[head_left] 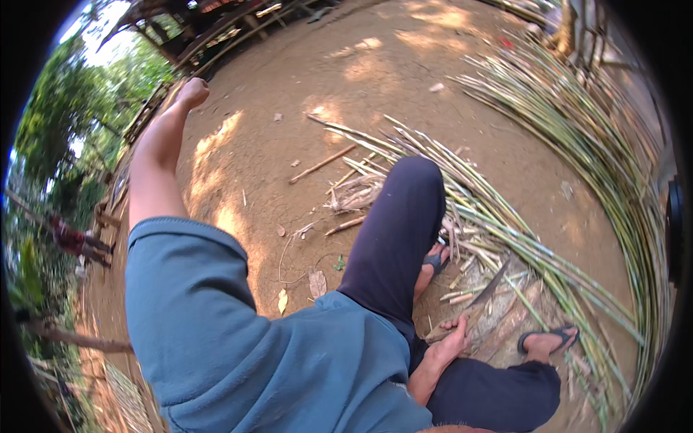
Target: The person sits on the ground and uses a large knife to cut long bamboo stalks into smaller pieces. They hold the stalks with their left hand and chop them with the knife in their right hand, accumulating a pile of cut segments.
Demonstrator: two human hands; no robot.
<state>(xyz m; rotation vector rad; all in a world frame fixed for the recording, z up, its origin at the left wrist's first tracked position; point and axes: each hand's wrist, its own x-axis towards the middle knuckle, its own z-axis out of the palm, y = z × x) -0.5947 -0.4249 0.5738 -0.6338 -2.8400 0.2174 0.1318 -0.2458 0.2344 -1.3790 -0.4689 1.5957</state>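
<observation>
My left arm reaches far out to the upper left, and my left hand (193, 92) is closed in a fist; what it holds, if anything, is hidden. Down by my right thigh, my right hand (449, 343) grips a machete (492, 286) by its wooden handle. The dark blade points away from me, over a worn log (505, 325) lying between my feet. Cut stalk pieces (469, 254) are scattered around the log. Long green and yellow stalks (498, 209) lie in a bundle just beyond my sandalled feet.
A larger heap of long stalks (592, 151) curves along the right side. A brown stick (323, 164) and dry leaves (317, 283) lie on the dirt ground (267, 144). A wooden structure (216, 32) stands at the back. Another person (72, 237) is at the far left, near trees.
</observation>
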